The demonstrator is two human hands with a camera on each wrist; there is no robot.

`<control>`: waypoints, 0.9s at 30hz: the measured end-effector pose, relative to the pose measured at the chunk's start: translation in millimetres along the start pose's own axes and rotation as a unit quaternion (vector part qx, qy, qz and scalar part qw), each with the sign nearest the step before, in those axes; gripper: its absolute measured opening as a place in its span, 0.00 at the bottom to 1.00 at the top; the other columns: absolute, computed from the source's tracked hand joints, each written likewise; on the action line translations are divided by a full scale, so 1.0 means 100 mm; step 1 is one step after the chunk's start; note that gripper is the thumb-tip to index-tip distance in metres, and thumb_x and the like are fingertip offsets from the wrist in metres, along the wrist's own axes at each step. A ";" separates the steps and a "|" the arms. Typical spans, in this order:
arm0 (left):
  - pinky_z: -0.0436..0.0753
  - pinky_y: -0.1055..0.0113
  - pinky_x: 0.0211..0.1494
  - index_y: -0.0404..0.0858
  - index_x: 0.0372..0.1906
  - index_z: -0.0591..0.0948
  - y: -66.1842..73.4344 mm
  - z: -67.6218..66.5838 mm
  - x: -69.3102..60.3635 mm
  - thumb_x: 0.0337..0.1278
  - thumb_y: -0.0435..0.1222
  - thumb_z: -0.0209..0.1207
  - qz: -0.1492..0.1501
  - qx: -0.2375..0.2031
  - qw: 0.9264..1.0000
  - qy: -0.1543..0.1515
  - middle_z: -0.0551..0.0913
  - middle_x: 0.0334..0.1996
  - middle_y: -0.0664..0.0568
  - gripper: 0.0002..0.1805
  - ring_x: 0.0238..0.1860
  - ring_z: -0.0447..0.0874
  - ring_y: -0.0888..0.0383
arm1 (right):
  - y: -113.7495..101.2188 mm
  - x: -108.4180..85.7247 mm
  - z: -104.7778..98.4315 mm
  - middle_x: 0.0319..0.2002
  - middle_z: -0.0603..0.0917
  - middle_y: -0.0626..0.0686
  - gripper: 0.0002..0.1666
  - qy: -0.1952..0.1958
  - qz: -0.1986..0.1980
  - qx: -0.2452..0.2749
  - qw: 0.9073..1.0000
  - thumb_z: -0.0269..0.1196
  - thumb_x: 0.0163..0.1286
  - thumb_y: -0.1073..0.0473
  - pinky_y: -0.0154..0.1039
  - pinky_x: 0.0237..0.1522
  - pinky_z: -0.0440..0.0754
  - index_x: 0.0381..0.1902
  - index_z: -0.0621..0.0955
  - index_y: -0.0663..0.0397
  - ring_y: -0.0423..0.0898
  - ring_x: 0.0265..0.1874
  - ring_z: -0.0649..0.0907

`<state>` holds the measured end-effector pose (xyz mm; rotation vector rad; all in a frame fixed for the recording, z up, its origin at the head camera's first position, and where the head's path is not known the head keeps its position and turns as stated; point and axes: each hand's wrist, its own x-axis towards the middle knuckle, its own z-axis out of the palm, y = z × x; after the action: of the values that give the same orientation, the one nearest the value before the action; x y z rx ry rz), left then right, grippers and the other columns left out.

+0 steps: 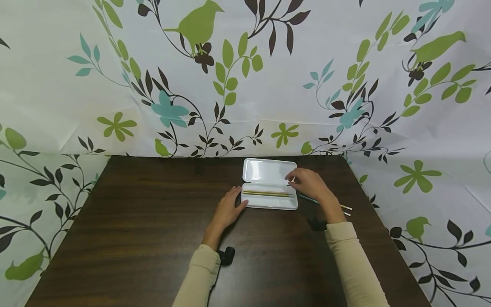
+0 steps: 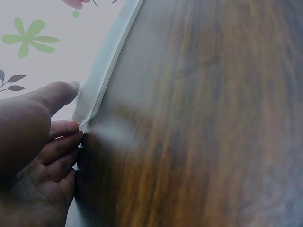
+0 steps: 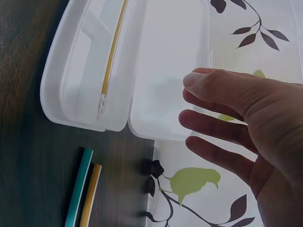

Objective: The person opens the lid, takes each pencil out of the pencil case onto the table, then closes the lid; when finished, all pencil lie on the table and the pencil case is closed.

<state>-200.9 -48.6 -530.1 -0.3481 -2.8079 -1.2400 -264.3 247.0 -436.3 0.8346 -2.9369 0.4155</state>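
A white pencil case (image 1: pixel 269 202) lies on the dark table with its lid (image 1: pixel 264 171) folded back. Yellow pencils (image 1: pixel 264 193) lie lengthwise inside; one pencil (image 3: pixel 113 52) is seen singly in the right wrist view. At the case's left end, my left hand (image 1: pixel 228 208) touches the side and front corner with fairly straight fingers and thumb. My right hand (image 1: pixel 308 182) hovers by the lid's right end, fingers loosely bent with nothing between them. Beneath the right forearm lie a teal pencil (image 3: pixel 78 189) and a yellow pencil (image 3: pixel 90 196), partly hidden in the head view.
The wooden table (image 1: pixel 145 226) ends at the back against a patterned sheet (image 1: pixel 245 76) with birds and leaves. Light pencil ends (image 1: pixel 346 207) stick out to the right of the right wrist. Small black devices (image 1: pixel 227 256) sit at both wrists.
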 end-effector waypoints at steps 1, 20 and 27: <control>0.66 0.40 0.65 0.33 0.68 0.71 0.00 0.00 0.00 0.65 0.45 0.62 0.001 0.001 1.000 0.000 0.70 0.67 0.40 0.33 0.70 0.62 0.46 | 0.00 0.01 0.01 0.37 0.85 0.49 0.10 -0.002 0.000 0.000 1.000 0.69 0.62 0.64 0.49 0.39 0.81 0.42 0.87 0.56 0.48 0.36 0.84; 0.66 0.41 0.65 0.32 0.68 0.71 -0.01 0.01 -0.01 0.64 0.44 0.62 0.011 -0.001 1.000 0.008 0.70 0.67 0.39 0.32 0.70 0.63 0.45 | -0.03 0.03 0.39 0.37 0.85 0.45 0.10 -0.072 -0.003 0.009 0.997 0.70 0.61 0.62 0.45 0.42 0.81 0.42 0.87 0.52 0.43 0.38 0.84; 0.65 0.43 0.66 0.32 0.68 0.70 -0.02 0.02 0.00 0.64 0.45 0.62 0.006 0.000 1.000 0.003 0.70 0.67 0.40 0.33 0.71 0.62 0.46 | -0.03 0.04 0.44 0.36 0.86 0.46 0.09 -0.067 -0.015 0.021 0.997 0.70 0.60 0.65 0.47 0.43 0.81 0.40 0.87 0.53 0.44 0.37 0.84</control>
<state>-201.8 -48.4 -533.2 -0.3591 -2.7971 -1.2355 -265.2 230.4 -477.8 0.9453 -3.0440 0.4362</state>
